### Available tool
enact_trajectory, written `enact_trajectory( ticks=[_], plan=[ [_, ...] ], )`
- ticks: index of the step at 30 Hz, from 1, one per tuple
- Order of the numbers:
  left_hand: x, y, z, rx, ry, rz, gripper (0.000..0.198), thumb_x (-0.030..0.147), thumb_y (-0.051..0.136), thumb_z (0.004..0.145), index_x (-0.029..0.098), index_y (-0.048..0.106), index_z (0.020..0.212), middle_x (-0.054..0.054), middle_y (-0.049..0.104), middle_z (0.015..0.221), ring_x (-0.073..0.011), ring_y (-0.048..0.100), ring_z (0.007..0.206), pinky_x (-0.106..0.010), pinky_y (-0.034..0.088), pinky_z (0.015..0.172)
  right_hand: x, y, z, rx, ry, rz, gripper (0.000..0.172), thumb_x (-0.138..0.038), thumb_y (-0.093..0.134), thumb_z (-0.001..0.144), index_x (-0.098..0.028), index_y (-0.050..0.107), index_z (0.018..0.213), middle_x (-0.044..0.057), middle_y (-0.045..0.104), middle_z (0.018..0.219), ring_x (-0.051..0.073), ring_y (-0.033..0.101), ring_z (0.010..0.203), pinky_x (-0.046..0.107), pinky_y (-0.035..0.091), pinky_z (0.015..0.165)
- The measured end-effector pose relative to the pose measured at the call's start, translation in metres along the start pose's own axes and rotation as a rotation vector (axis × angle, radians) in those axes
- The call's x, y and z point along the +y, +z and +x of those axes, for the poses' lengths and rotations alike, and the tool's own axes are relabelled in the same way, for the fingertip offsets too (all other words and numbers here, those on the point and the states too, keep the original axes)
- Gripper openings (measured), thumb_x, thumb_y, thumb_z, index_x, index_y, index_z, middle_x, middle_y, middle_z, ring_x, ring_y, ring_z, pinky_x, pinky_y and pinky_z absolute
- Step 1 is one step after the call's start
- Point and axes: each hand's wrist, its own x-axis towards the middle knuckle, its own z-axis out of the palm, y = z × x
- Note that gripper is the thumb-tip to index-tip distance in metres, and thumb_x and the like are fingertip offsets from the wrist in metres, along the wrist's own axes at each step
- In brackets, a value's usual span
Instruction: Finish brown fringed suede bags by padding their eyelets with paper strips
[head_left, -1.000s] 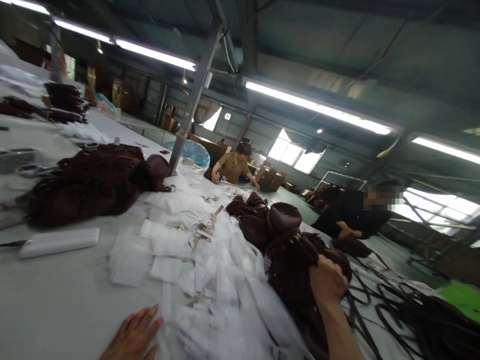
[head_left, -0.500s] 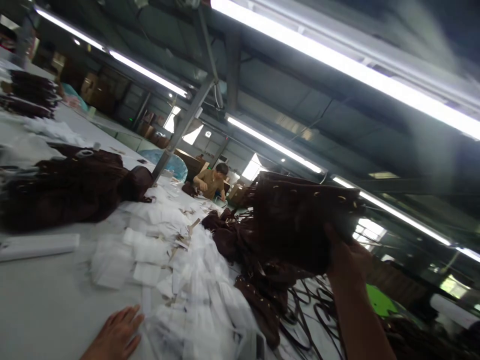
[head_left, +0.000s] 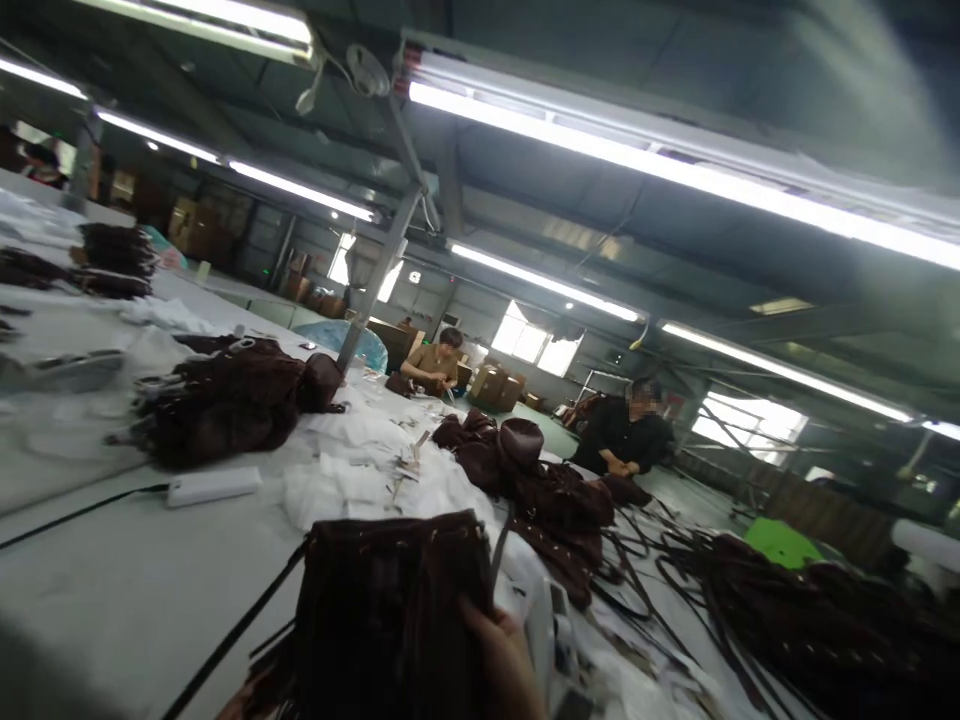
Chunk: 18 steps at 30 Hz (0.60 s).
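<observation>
A dark brown fringed bag [head_left: 390, 610] with small metal eyelets along its top edge is held upright low in the middle of the view. My right hand [head_left: 499, 650] grips its right side, thumb on the face towards me and the other fingers out of sight. At the bottom left, beside the fringe, only a bit of my left hand [head_left: 238, 700] shows; the bag and the picture's edge hide its fingers. A long thin strap [head_left: 240, 635] runs down to the left from the bag's upper corner.
More brown bags [head_left: 555, 490] and loose straps [head_left: 645, 590] lie to the right; another bag pile [head_left: 240, 400] is at left. White packing sheets [head_left: 337, 485] cover mid-table near a white power strip [head_left: 214, 485]. A post [head_left: 379, 280] rises behind. Two people sit beyond.
My right hand has brought the bag down and left, from raised at the right to the front middle. My left hand has left the bare tabletop and is now beside the bag.
</observation>
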Motion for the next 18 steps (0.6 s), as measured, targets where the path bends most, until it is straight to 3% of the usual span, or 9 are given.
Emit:
enact_trajectory(
  ticks=[3, 6, 10, 13, 16, 18],
  plan=[
    [0.017, -0.011, -0.012, -0.021, -0.038, -0.133, 0.069, 0.051, 0.075, 0.049, 0.029, 0.064, 0.113, -0.008, 0.070, 0.106, -0.0418, 0.057, 0.112, -0.053, 0.047, 0.094, 0.062, -0.001, 0.008, -0.021, -0.036, -0.333, 0.064, -0.075, 0.061, 0.056, -0.013, 0.067, 0.068, 0.009, 0.068, 0.064, 0.026, 0.066, 0.065, 0.035, 0.052, 0.063],
    [0.033, -0.008, -0.015, 0.029, -0.108, -0.179, 0.062, 0.046, 0.076, 0.053, 0.025, 0.063, 0.110, -0.009, 0.070, 0.107, -0.0387, 0.059, 0.110, -0.049, 0.048, 0.094, 0.084, -0.002, 0.010, 0.033, -0.083, -0.516, 0.059, -0.074, 0.056, 0.061, -0.015, 0.064, 0.060, 0.010, 0.068, 0.068, 0.028, 0.066, 0.074, 0.031, 0.049, 0.063],
    [0.052, 0.006, -0.018, 0.097, -0.137, -0.003, 0.057, 0.038, 0.077, 0.055, 0.017, 0.061, 0.105, -0.011, 0.072, 0.099, -0.0342, 0.065, 0.099, -0.045, 0.051, 0.091, 0.074, -0.008, 0.010, 0.095, -0.126, -0.790, 0.042, -0.050, 0.048, 0.084, -0.016, 0.065, 0.066, 0.008, 0.070, 0.077, 0.025, 0.065, 0.080, 0.027, 0.045, 0.064],
    [0.067, 0.010, -0.016, 0.102, -0.104, 0.061, 0.048, 0.030, 0.073, 0.056, 0.015, 0.063, 0.100, -0.008, 0.073, 0.093, -0.0300, 0.067, 0.092, -0.038, 0.054, 0.084, 0.058, -0.022, 0.013, 0.126, -0.101, -0.990, 0.034, -0.037, 0.049, 0.089, -0.015, 0.065, 0.069, 0.008, 0.069, 0.072, 0.021, 0.066, 0.074, 0.024, 0.043, 0.061],
    [0.080, -0.001, -0.007, 0.150, -0.052, 0.126, 0.045, 0.029, 0.069, 0.059, 0.016, 0.064, 0.102, -0.005, 0.073, 0.095, -0.0267, 0.067, 0.090, -0.032, 0.056, 0.077, 0.037, -0.043, 0.013, 0.137, -0.084, -1.148, 0.024, -0.026, 0.047, 0.090, -0.015, 0.066, 0.079, 0.004, 0.068, 0.067, 0.014, 0.063, 0.057, 0.021, 0.040, 0.053],
    [0.084, -0.015, 0.002, 0.230, -0.042, 0.212, 0.044, 0.030, 0.067, 0.061, 0.017, 0.064, 0.103, -0.004, 0.073, 0.095, -0.0255, 0.068, 0.088, -0.029, 0.056, 0.073, 0.018, -0.057, 0.011, 0.167, -0.123, -1.255, 0.019, -0.019, 0.048, 0.088, -0.016, 0.066, 0.082, 0.003, 0.068, 0.069, 0.014, 0.064, 0.059, 0.021, 0.040, 0.055]
  ],
)
